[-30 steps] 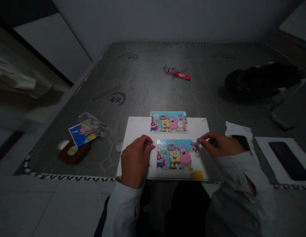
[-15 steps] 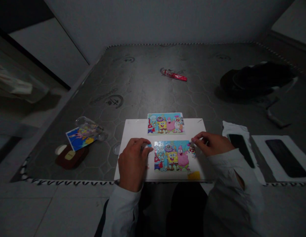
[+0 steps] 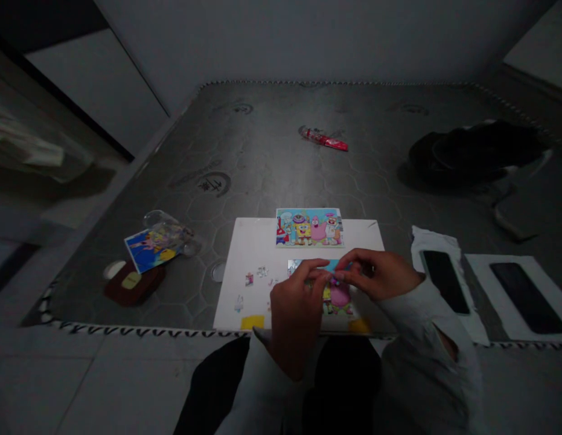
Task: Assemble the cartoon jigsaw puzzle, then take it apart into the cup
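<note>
My left hand [image 3: 299, 308] is pinched closed over the left part of the jigsaw puzzle [image 3: 341, 302], its fingertips meeting those of my right hand. My right hand [image 3: 380, 273] pinches a small puzzle piece [image 3: 335, 281] with purple on it, above the puzzle's upper right part. What my left fingertips grip is mostly hidden; a light blue piece was between them a moment before. Both hands cover much of the cartoon puzzle. Behind it lies the matching reference picture card [image 3: 309, 228]. Several loose pieces, one a pinkish piece [image 3: 249, 279], lie left of my left hand.
A white board [image 3: 251, 238] carries the puzzle, with yellow tape [image 3: 252, 322] at its front edge. To the left are a brown case [image 3: 133, 284], a blue picture card [image 3: 149, 249] and a clear plastic container [image 3: 165, 229]. Phones [image 3: 445, 281] lie right; a red packet [image 3: 323, 139] lies farther back.
My left hand has moved right, over the puzzle, uncovering loose pieces on the board. My right hand has shifted left with its small piece, and the two hands now meet.
</note>
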`<state>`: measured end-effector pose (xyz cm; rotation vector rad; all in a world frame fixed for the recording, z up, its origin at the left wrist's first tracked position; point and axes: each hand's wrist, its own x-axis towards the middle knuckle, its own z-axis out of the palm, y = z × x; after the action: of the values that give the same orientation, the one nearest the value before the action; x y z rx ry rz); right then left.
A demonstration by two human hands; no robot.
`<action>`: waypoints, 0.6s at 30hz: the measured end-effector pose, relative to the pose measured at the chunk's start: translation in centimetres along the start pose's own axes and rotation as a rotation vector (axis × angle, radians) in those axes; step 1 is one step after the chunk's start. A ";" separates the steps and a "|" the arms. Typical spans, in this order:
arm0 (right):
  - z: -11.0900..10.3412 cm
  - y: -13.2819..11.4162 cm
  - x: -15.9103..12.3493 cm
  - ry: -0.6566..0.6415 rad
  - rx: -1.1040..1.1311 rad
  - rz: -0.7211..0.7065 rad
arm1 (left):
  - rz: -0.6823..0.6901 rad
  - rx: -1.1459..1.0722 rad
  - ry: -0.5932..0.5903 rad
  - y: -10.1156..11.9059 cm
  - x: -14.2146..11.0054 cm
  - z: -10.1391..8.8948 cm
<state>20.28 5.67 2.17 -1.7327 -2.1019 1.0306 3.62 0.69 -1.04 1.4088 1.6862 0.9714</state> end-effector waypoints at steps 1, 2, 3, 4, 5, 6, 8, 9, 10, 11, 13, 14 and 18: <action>-0.1 0.1 0.0 -0.003 -0.009 0.002 | 0.003 -0.003 -0.005 0.0 -0.1 0.2; -0.1 0.4 0.0 -0.023 -0.018 0.003 | 0.009 0.000 -0.010 0.0 -0.1 0.4; -0.1 0.8 -0.1 -0.051 -0.027 0.006 | 0.021 0.015 -0.011 -0.1 -0.2 0.6; -0.1 1.3 -0.1 -0.075 -0.035 0.013 | 0.043 0.046 -0.011 -0.2 -0.3 0.8; -0.2 1.9 -0.1 -0.092 -0.044 0.026 | 0.080 0.096 -0.010 -0.4 -0.3 0.9; -0.2 2.5 -0.1 -0.076 -0.053 0.048 | 0.128 0.166 -0.008 -0.6 -0.3 1.1; -0.4 3.6 -0.3 0.006 -0.063 0.115 | 0.238 0.338 -0.029 -1.2 -0.4 1.4; -0.5 4.2 -0.3 0.051 -0.062 0.150 | 0.287 0.423 -0.060 -1.4 -0.4 1.6; -0.5 4.6 -0.3 0.087 -0.060 0.183 | 0.326 0.496 -0.099 -1.7 -0.4 1.7; -0.5 5.0 -0.3 0.112 -0.059 0.214 | 0.355 0.556 -0.138 -1.9 -0.4 1.8; -0.3 5.7 -0.1 0.146 -0.056 0.265 | 0.397 0.638 -0.197 -2.2 -0.4 2.0; -0.1 6.0 0.1 0.156 -0.054 0.287 | 0.410 0.666 -0.212 -2.3 -0.4 2.0; 0.5 6.4 0.7 0.160 -0.058 0.340 | 0.419 0.715 -0.232 -2.4 -0.4 2.2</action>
<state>24.66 6.46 -2.45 -2.1747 -1.7965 0.8807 4.58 0.26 -4.13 2.3096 1.6618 0.3702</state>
